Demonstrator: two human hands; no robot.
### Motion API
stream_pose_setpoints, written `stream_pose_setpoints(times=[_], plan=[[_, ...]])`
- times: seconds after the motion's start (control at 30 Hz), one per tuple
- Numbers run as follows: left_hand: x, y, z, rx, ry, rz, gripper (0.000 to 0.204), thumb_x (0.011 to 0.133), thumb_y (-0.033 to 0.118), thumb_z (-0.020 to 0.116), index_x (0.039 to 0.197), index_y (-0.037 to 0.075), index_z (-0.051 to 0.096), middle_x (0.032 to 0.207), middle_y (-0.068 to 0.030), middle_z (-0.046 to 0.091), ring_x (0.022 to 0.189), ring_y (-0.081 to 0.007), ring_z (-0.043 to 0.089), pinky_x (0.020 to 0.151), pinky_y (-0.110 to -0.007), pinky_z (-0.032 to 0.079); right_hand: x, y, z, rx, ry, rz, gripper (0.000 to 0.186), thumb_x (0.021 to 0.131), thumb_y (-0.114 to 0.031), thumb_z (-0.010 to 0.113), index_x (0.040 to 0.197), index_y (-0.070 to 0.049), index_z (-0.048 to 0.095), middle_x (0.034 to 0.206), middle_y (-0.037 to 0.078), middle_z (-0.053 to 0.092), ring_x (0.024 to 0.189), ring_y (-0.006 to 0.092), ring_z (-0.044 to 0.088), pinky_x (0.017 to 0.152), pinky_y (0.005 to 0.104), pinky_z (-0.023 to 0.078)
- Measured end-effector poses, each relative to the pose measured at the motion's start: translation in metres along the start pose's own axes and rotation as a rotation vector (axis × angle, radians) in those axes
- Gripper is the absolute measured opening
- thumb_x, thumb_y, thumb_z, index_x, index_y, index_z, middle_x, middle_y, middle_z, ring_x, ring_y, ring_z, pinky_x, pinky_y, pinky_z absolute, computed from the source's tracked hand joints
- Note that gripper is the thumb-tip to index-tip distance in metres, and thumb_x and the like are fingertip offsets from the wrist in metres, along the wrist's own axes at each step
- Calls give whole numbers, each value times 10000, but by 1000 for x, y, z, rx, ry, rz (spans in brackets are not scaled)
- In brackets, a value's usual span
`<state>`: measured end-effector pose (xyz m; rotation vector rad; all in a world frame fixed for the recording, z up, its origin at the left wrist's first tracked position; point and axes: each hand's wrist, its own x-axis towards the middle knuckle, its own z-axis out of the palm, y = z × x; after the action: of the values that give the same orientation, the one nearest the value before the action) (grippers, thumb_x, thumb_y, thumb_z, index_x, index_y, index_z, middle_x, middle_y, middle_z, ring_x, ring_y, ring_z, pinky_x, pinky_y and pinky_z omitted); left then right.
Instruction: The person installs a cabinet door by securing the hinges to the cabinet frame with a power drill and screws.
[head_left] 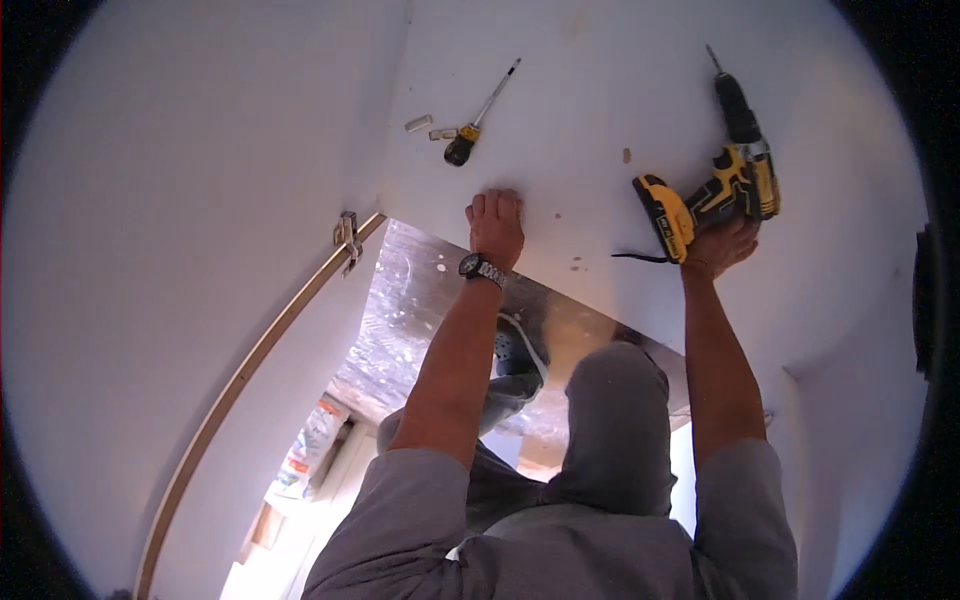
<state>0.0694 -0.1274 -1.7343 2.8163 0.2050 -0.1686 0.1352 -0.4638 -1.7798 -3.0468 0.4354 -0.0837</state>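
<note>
My left hand (496, 225), below a wristwatch (482, 267), rests palm down near the front edge of a white panel-like surface (590, 120). Its fingers lie close together and slightly bent, with nothing seen in them. At the right, my right hand (725, 247) is at the handle of a yellow and black cordless drill (735, 180) with a long bit, its fingers partly hidden by the tool. The drill lies on its side, bit pointing away. A yellow and black screwdriver (470, 135) lies beyond my left hand, beside two small metal pieces (419, 123).
A wooden strip (240, 375) with a metal hinge-like fitting (348, 240) runs along the left panel. Small brown marks (627, 156) dot the white surface. A dark strap (640, 257) sticks out by the drill's battery. Below are my knees (620, 420), a shoe (515, 350) and a speckled floor (410, 290).
</note>
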Motion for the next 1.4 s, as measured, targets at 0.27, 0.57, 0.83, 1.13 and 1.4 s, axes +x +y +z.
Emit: stream_pose_setpoints(times=[0.27,0.57,0.83,1.13,1.4], plan=[[0,24,-68,-865,-229,-465,183,889,155,591,944,-19,570,802,-147,584,738,-257,592,691,-377,487,5,-20,-21,-37,-116,90,579,893,-354,485,1379,-69,351,1484,211,261,1401,343,193,1112,573,141],[-176,96,-192,-1820,142,-659,112,929,137,557,875,39,560,793,-47,575,716,-141,550,629,-283,449,21,-8,-38,481,-94,262,411,842,-334,549,1064,3,628,1069,200,619,990,362,577,883,459,435],[-258,115,-190,-1910,104,-659,51,892,91,604,903,50,578,806,-24,579,739,-133,566,688,-273,481,45,-70,-50,920,-483,330,473,810,-320,665,994,111,605,1008,199,639,941,278,607,796,385,483],[-274,113,-205,-1992,174,-643,23,898,76,578,880,65,585,803,-27,585,743,-131,565,657,-269,479,39,-50,-50,1669,-437,712,336,708,-20,688,991,44,518,834,120,613,719,229,606,645,354,502],[-255,80,-217,-1929,262,-555,62,909,103,570,875,52,571,780,-41,576,724,-140,553,649,-271,468,9,-37,-246,1900,-293,-10,335,751,38,669,1051,-54,553,877,57,589,699,147,571,607,288,468]])
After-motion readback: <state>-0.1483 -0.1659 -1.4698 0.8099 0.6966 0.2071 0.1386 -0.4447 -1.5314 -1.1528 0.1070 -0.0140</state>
